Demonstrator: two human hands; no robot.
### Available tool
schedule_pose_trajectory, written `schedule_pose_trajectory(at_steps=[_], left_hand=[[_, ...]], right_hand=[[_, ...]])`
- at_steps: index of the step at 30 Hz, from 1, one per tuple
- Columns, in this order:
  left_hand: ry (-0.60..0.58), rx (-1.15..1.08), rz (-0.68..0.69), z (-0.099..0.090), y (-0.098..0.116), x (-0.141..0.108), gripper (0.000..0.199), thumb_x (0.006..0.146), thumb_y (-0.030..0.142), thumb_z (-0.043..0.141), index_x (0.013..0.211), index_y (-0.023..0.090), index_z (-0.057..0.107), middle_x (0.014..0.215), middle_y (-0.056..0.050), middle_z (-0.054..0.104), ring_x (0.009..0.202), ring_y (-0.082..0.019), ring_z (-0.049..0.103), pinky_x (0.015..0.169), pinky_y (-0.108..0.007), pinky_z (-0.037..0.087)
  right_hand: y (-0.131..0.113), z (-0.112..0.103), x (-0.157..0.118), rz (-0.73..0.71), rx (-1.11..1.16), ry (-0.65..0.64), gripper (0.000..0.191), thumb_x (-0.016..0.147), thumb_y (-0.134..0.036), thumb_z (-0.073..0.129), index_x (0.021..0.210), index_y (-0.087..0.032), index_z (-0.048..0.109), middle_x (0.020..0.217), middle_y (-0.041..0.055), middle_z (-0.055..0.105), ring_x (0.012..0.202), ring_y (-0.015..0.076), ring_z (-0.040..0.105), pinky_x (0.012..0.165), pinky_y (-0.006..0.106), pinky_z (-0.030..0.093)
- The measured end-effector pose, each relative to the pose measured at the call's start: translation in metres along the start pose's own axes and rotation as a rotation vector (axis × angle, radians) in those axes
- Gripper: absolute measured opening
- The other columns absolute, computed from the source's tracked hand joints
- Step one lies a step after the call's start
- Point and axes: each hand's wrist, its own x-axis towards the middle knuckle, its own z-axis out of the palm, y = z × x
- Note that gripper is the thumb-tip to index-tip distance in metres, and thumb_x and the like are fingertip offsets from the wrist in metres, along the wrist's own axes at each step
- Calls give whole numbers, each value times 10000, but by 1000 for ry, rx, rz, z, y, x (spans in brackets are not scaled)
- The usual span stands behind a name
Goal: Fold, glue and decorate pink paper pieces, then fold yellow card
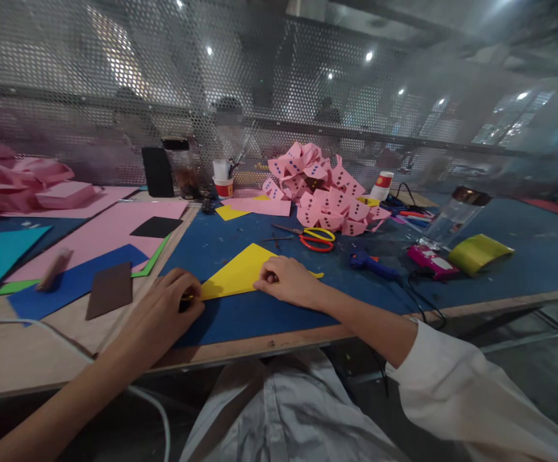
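Note:
A yellow sheet of paper [238, 273], triangular in outline, lies on the blue table top near its front edge. At its left corner my left hand [176, 301] is closed, thumb and fingertips pinching the paper. My right hand [288, 281] is closed on the sheet's right part, with its fingers bent and pressed at the lower edge. A thin yellow piece [316, 275] shows beyond the right hand. Just behind lie scissors [315, 239] with one yellow and one red handle. To the right rests a blue glue gun [372, 264] with a dark cord.
Pink dotted paper strips [324, 186] are heaped at the back. Coloured sheets [101, 237], a dark brown rectangle [110, 290] and a white cable [58, 330] lie left. On the right stand a clear jar [456, 217], a pink tool [431, 263] and a yellow-green roll [481, 255].

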Motion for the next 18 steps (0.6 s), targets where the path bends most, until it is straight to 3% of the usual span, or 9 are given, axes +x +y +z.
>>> schedule_pose_trajectory(at_steps=[18], left_hand=[[-32, -53, -21, -1, -5, 2, 113, 794, 209, 444, 868, 214, 529, 940, -70, 595, 883, -244, 584, 830, -395, 484]], right_hand=[[-2, -2, 0, 14, 4, -22, 153, 869, -303, 685, 805, -166, 666, 813, 6, 667, 733, 116, 563, 645, 246, 346]])
